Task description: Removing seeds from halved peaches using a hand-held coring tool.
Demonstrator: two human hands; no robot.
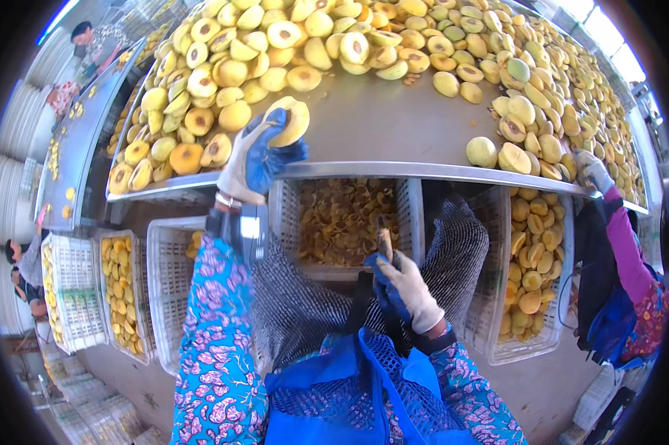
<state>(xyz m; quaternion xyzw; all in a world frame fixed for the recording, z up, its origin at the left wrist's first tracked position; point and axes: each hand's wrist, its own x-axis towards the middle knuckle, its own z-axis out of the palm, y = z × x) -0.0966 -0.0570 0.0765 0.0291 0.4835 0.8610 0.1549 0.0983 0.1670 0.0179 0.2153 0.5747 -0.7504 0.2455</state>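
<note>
My left hand [262,150], in a white glove with a blue coated palm, grips a halved yellow peach [296,123] above the near edge of the metal table [390,119]. Lower and to the right, my right hand [406,286] in a similar glove is closed around a small tool [386,239] with a brownish, stained shaft; its tip is too blurred to name. Halved peaches [283,34], some with pit cavities showing, are heaped around the far and left parts of the tabletop. Below the table edge, a white crate [415,222] holds peelings and scraps [345,222].
A crate of peach halves [560,311] stands at my right, and a white crate [164,289] at my left. The table's raised metal rim [367,169] runs before me. A co-worker's gloved hand [593,169] rests at the right end. Another metal table [89,144] stands left.
</note>
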